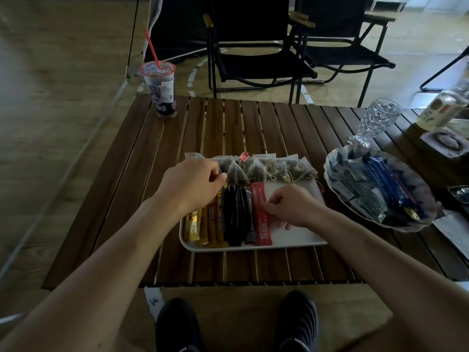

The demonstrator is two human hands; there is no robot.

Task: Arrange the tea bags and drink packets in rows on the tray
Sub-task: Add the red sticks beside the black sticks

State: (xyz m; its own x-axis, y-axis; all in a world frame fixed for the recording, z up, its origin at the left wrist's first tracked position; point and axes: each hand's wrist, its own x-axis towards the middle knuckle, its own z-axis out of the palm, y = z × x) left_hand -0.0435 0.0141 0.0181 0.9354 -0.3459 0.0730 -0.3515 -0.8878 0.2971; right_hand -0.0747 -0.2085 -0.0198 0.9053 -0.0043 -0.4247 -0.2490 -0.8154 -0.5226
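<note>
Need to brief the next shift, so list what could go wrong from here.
1. The left hand is at the overlapping tea bags; a nudge may tangle their strings or break the row.
2. The right hand pinches the red packet; sliding it may shove the black packets.
3. The glass stands by the bowl; reaching there may tip it.

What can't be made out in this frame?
Head view only.
1. Left hand: its back hides the fingers, so I cannot tell what they pinch.
2. Tray, far-left corner: under that hand.
3. Glass dish contents: dim and piled, uncountable.
4. Bottle: cut off by the right edge, label blurred.
5. Red packet print: too small, partly under the right hand.
</note>
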